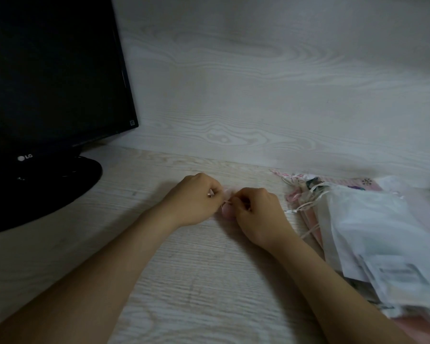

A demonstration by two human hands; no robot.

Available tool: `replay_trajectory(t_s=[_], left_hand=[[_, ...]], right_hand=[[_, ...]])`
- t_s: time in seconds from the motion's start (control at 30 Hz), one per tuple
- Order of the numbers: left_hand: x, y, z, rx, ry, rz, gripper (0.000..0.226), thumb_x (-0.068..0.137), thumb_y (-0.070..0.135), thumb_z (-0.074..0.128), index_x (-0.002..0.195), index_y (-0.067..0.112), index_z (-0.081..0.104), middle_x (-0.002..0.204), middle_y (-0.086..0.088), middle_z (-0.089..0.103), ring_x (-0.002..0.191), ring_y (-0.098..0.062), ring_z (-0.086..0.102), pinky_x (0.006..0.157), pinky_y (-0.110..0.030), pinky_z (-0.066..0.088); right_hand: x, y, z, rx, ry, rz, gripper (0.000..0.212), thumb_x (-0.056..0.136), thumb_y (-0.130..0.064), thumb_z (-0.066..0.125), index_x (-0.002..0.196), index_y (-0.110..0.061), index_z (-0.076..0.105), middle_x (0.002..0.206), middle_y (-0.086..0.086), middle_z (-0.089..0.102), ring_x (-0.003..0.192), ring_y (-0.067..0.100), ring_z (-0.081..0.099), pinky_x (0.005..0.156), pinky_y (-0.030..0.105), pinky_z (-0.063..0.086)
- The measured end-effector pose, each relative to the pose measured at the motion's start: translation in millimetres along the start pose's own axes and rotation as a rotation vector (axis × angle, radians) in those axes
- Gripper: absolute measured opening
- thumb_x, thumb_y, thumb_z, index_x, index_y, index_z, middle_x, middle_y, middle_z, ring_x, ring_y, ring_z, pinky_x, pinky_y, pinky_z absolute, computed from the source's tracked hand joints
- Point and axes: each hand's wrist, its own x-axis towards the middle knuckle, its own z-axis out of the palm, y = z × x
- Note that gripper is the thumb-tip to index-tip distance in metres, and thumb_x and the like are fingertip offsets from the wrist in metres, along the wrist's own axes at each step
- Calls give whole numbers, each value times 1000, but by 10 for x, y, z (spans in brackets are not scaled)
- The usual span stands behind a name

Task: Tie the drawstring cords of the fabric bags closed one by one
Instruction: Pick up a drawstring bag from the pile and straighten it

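Note:
A small pink fabric bag [227, 210] lies on the pale wood desk [196, 269], mostly hidden under my two hands. My left hand [196, 199] pinches one end of its thin white drawstring cord [227, 201]. My right hand [256, 212] pinches the other end, knuckles up, close beside the left. A short cord end sticks out of the left fist [211, 194]. The cord runs between the two hands just above the bag's mouth.
A pile of fabric bags [305, 207] with loose white cords lies to the right, partly covered by white plastic sleeves [372, 234]. A black monitor [52, 78] on a round black base [47, 184] stands at the left. A wood-grain wall rises behind the desk.

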Motion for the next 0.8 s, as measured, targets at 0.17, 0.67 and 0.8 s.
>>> replay_trajectory(t_s=[0.17,0.67,0.8], left_hand=[[53,-103,37,136,26,15,28,97,42,63,75,28,75,74,12,74,76,-5,70,77,-39,60],[-32,-65,32,412,7,23,24,108,32,38,90,18,45,88,-7,60,78,-32,59,67,-43,47],[-27,-17,9,299,4,-22,38,106,40,40,76,19,48,78,-1,59,79,-27,58,64,-39,40]], right_hand=[[4,7,13,-3,36,17,13,94,-14,63,90,-12,75,82,6,73,78,25,64,67,28,32],[-45,-46,-80,-23,20,45,24,78,-34,59,85,-23,80,60,-11,56,61,12,53,62,22,32],[-46,-38,-58,-50,19,15,11,84,-24,69,82,-21,79,66,-6,67,62,12,59,58,15,34]])
